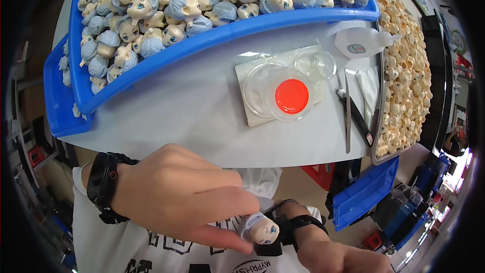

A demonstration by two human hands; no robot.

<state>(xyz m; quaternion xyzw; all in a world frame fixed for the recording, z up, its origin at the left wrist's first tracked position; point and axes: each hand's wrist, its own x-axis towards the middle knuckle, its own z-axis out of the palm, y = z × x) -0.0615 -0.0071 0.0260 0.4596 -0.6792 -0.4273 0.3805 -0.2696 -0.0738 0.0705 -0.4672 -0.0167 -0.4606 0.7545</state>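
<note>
My left hand point(187, 197) pinches a small doll head point(263, 230) between thumb and fingers, over my lap and below the table's near edge. The head has a pale face, blue eyes and light blue hair, and its face is turned to the right. To the right of it my right hand point(343, 258) is closed, its fingers curled and partly cut off by the lower edge. Whatever it holds, if anything, is hidden. On the table a clear plastic cup point(270, 108) with bright orange-red liquid stands on a pale pad point(252, 117).
A large blue tray point(227, 31) heaped with similar doll heads fills the back. Beside it at left sits another blue tray point(63, 114). Tweezers point(348, 116), a black-handled knife point(359, 124), a white squeeze bottle point(356, 40) and a metal tray point(376, 159) of pale parts lie at right.
</note>
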